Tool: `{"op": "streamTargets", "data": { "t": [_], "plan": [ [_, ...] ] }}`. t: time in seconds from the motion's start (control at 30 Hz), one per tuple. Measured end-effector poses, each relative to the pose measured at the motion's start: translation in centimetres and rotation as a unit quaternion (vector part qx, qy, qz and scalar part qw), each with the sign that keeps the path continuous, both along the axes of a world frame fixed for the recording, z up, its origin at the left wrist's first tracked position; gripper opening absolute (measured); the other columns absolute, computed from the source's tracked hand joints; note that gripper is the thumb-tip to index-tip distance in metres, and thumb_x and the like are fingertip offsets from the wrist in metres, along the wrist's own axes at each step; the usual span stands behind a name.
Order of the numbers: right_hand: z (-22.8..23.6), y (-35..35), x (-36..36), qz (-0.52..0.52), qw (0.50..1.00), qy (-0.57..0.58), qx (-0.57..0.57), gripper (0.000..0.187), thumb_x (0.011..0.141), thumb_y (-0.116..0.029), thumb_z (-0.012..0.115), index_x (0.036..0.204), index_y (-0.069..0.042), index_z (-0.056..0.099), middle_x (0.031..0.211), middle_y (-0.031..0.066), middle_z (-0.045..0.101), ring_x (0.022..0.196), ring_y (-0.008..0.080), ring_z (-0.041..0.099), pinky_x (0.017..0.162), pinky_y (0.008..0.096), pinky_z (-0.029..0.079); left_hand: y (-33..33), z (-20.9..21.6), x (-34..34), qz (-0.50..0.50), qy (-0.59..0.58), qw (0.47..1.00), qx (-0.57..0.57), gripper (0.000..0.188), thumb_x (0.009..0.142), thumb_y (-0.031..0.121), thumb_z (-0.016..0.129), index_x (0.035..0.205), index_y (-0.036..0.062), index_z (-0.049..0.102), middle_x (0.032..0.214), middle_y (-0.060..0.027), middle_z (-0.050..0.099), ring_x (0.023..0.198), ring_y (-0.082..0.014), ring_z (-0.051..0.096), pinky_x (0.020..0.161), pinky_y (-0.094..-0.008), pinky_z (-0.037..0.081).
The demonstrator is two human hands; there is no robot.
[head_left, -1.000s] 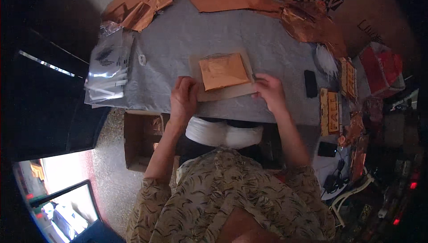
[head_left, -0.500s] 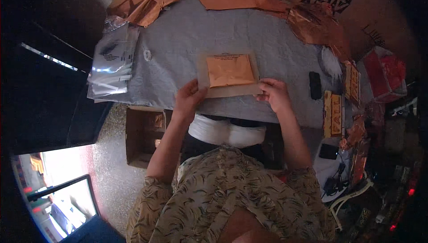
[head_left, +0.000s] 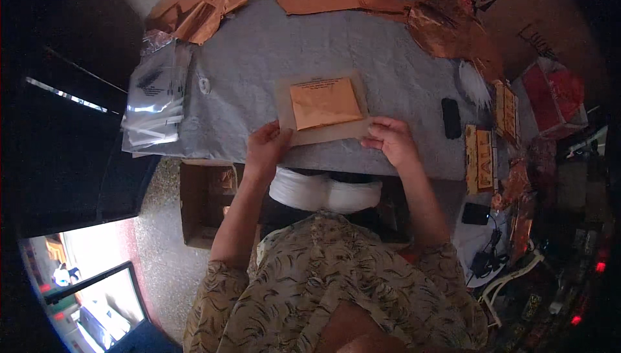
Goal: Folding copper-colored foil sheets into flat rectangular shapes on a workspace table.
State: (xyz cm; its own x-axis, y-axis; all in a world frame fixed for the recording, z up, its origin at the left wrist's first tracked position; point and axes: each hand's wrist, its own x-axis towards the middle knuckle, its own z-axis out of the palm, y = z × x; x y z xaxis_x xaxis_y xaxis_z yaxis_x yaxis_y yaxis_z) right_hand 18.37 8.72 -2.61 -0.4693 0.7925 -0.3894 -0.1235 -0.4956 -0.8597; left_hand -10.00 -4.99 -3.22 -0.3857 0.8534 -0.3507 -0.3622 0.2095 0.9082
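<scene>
Between my hands is a clear plastic bag (head_left: 310, 137) with small dark print near its far edge. A folded copper-orange packet (head_left: 326, 106) lies inside it. My left hand (head_left: 266, 146) pinches the bag's near left corner between thumb and fingers. With thumb and fingertips, my right hand (head_left: 393, 141) grips the near right corner. The bag is slightly tilted, its right side turned a little away from me, just over the grey cloth on the table (head_left: 259, 55).
Clear bags (head_left: 155, 104) are stacked at the left. Copper foil sheets (head_left: 200, 7) line the far edge. At right are a black phone (head_left: 451, 119), yellow printed cards (head_left: 479, 159), white strands (head_left: 474, 84) and a red-and-clear box (head_left: 553, 97). A cardboard box (head_left: 197, 207) stands below the table.
The bag with its packet has turned slightly counterclockwise in my hands. Both hands still hold its near corners. The whole view has shifted a little.
</scene>
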Motion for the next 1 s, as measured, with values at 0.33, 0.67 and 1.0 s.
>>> {"op": "streamTargets", "data": {
  "t": [0.33, 0.67, 1.0],
  "plan": [
    [0.0, 0.5, -0.3, 0.001, 0.999, -0.034, 0.008, 0.022, 0.096, -0.003, 0.060, 0.113, 0.010, 0.062, 0.101, 0.0203, 0.070, 0.086, 0.0341, 0.075, 0.072, 0.0402, 0.066, -0.2, 0.9, 0.4, -0.013, 0.033, 0.999, -0.038, 0.030, 0.095, 0.020, 0.074, 0.113, -0.0029, 0.069, 0.092, -0.0030, 0.071, 0.076, -0.0090, 0.064, 0.068, -0.0250, 0.054],
    [0.9, 0.0, -0.2, 0.022, 0.998, 0.048, -0.033, 0.033, 0.096, -0.011, 0.065, 0.122, 0.010, 0.061, 0.103, 0.0210, 0.072, 0.093, 0.0291, 0.075, 0.078, 0.0362, 0.064, -0.5, 2.3, 0.8, -0.022, -0.098, 0.995, 0.003, 0.043, 0.097, 0.009, 0.068, 0.135, -0.0057, 0.055, 0.118, -0.0113, 0.069, 0.104, -0.0189, 0.068, 0.093, -0.0310, 0.059],
    [-0.6, -0.1, -0.3, -0.011, 0.998, 0.062, -0.026, 0.026, 0.094, -0.002, 0.064, 0.116, 0.011, 0.062, 0.108, 0.0238, 0.071, 0.097, 0.0334, 0.074, 0.088, 0.0422, 0.063, -0.5, 1.1, 1.0, 0.011, -0.093, 0.996, -0.005, 0.036, 0.097, 0.011, 0.068, 0.127, -0.0045, 0.060, 0.112, -0.0092, 0.070, 0.098, -0.0173, 0.069, 0.089, -0.0301, 0.058]
  ]
}}
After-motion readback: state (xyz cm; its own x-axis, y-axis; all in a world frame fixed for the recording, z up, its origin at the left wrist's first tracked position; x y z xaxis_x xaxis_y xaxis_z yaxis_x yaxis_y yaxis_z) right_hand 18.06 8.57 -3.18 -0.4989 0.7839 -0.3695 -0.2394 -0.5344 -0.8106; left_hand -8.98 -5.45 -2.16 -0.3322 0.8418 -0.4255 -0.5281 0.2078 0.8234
